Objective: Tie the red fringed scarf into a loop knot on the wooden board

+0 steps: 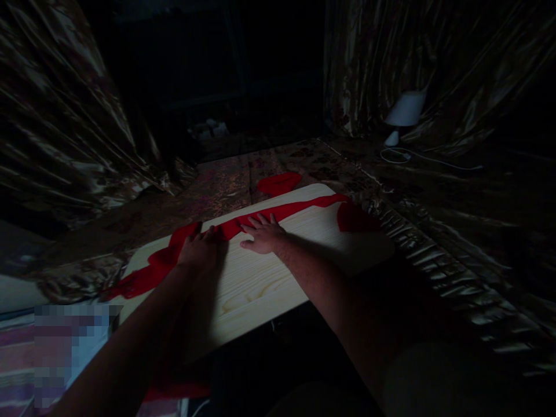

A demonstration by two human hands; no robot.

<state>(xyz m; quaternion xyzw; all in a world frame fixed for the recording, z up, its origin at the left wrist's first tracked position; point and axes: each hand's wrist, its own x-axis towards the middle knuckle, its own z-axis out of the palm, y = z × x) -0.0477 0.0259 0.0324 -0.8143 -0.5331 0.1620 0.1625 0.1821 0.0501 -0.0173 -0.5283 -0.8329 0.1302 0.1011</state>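
A long strip of red cloth (299, 207) lies across a pale wood-grain tabletop (256, 284), running from the left edge to the far right corner. My right hand (263, 234) rests on it near the middle, palm down with the fingers spread. To its left, my left hand (197, 250) lies on a wider, rumpled part of the same cloth; its fingers look laid out flat, though dim light blurs them. The cloth's left end hangs past the table's edge. Another red piece (279, 183) lies just behind the table, and a red part (358, 218) drapes over the right side.
Patterned curtains (369, 63) hang on both sides. A white lamp (406, 110) with a loose cord stands at the back right. Fringed fabric (434, 278) lies right of the table. At lower left is a striped cloth (15, 365). The room is very dark.
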